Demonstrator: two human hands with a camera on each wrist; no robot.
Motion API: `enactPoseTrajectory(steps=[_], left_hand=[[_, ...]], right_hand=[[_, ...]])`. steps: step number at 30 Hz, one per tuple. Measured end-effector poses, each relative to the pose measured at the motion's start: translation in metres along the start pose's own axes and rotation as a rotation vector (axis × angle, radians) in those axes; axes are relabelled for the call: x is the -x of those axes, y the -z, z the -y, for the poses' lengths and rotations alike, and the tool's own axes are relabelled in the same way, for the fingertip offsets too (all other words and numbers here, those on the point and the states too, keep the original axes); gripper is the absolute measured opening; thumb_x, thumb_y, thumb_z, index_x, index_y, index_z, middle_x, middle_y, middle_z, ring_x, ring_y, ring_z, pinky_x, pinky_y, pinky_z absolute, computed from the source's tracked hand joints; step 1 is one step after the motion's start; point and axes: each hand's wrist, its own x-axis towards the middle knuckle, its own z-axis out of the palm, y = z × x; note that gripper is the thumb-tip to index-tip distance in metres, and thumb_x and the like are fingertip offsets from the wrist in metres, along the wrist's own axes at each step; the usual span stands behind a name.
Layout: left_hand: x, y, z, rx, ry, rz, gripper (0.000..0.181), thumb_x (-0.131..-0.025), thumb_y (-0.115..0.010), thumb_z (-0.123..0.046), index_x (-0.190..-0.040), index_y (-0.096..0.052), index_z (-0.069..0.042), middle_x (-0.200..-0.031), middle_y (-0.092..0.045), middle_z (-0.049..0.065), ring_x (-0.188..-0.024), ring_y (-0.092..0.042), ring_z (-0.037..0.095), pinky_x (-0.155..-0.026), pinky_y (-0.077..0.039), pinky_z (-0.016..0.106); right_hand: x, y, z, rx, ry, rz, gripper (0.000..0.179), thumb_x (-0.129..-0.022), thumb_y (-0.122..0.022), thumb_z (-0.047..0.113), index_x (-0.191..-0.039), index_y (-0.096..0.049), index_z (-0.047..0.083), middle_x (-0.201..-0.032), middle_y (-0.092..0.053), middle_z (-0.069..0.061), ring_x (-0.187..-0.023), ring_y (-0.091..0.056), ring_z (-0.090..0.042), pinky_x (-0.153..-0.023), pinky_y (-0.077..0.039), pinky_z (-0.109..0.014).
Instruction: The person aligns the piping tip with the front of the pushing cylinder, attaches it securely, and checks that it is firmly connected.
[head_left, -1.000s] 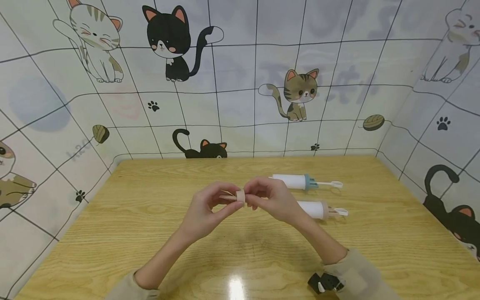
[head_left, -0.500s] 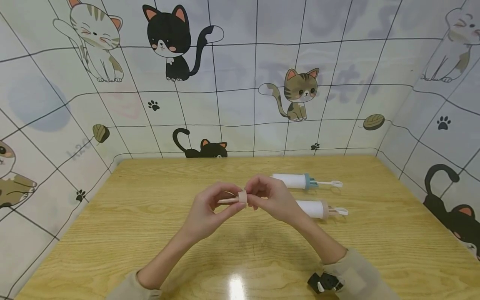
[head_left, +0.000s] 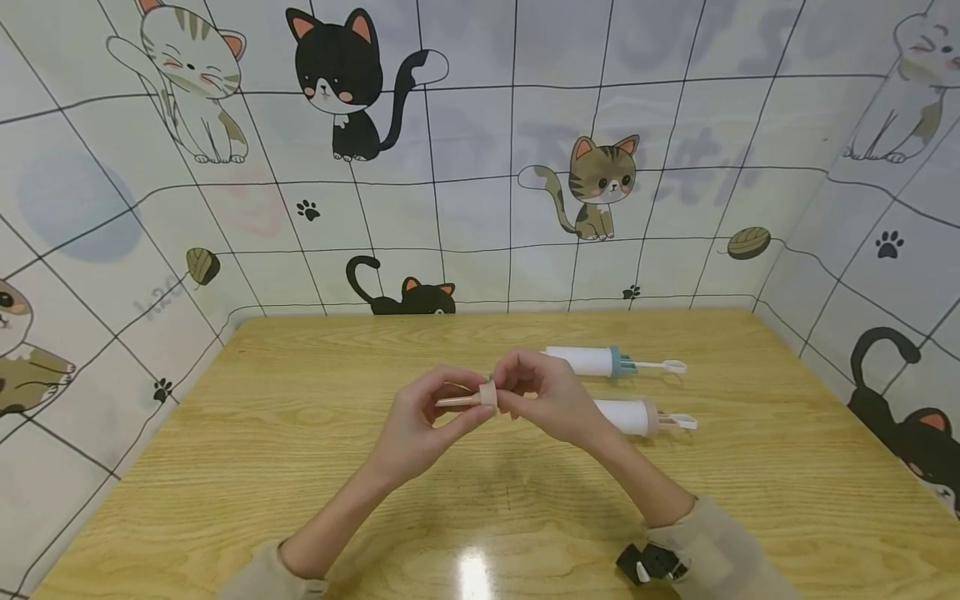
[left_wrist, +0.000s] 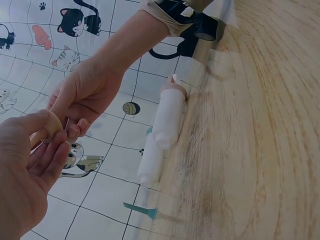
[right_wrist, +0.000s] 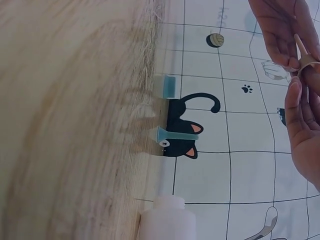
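In the head view my left hand (head_left: 405, 429) holds a small beige bottle cap (head_left: 487, 395) between thumb and fingers. A thin tapered nozzle on the cap points left into that hand's hollow. My right hand (head_left: 551, 402) pinches the cap's right side with thumb and index finger. Both hands are raised over the middle of the table. The left wrist view has the cap (left_wrist: 54, 126) as a round ring among the fingertips of both hands. From the right wrist the nozzle rises from the ring-shaped cap (right_wrist: 307, 61), partly covered by fingers.
Two white squeeze bottles lie on the table (head_left: 300, 500) at right: one with a blue collar (head_left: 585, 361), one with a beige collar (head_left: 624, 417). In the right wrist view a teal collar piece (right_wrist: 170, 87) and a teal nozzle piece (right_wrist: 177, 135) stand on the table.
Both hands have shifted slightly to the right with the cap. The cap has turned a little, and its nozzle lies lower and more level than one second ago. The bottles stay put.
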Motion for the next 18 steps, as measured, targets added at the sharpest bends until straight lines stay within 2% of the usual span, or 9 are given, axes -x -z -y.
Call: enactPoseTrajectory(steps=[8,15,18], left_hand=[[-0.0004,0.0023,0.0009,0.004,-0.022,0.0,0.031,-0.087,-0.074,0.008,-0.115,-0.065,-0.001,-0.113,-0.068,0.014,-0.099,-0.071,0.026,-0.09,-0.059,0.042],[-0.0004,0.0033,-0.001,0.01,0.026,-0.01,0.03,-0.089,-0.075,0.004,-0.115,-0.066,-0.005,-0.114,-0.068,0.01,-0.094,-0.071,0.025,-0.094,-0.057,0.041],[-0.0004,0.0037,-0.0004,0.002,0.019,-0.012,0.029,-0.089,-0.075,0.005,-0.115,-0.066,-0.004,-0.113,-0.068,0.01,-0.094,-0.071,0.024,-0.092,-0.058,0.04]], right_hand=[[-0.0004,0.0009,0.0001,0.002,0.023,0.02,0.013,-0.092,-0.068,-0.008,-0.099,-0.063,0.003,-0.086,-0.064,-0.006,-0.067,-0.06,-0.019,-0.058,-0.056,-0.03],[-0.0014,0.0027,-0.0004,-0.008,0.048,0.033,0.011,-0.095,-0.064,-0.008,-0.101,-0.063,0.001,-0.079,-0.064,-0.009,-0.066,-0.06,-0.021,-0.058,-0.057,-0.033],[-0.0014,0.0031,0.0009,-0.013,0.043,0.036,0.01,-0.096,-0.063,-0.007,-0.101,-0.063,0.0,-0.078,-0.064,-0.01,-0.065,-0.061,-0.022,-0.058,-0.058,-0.032]])
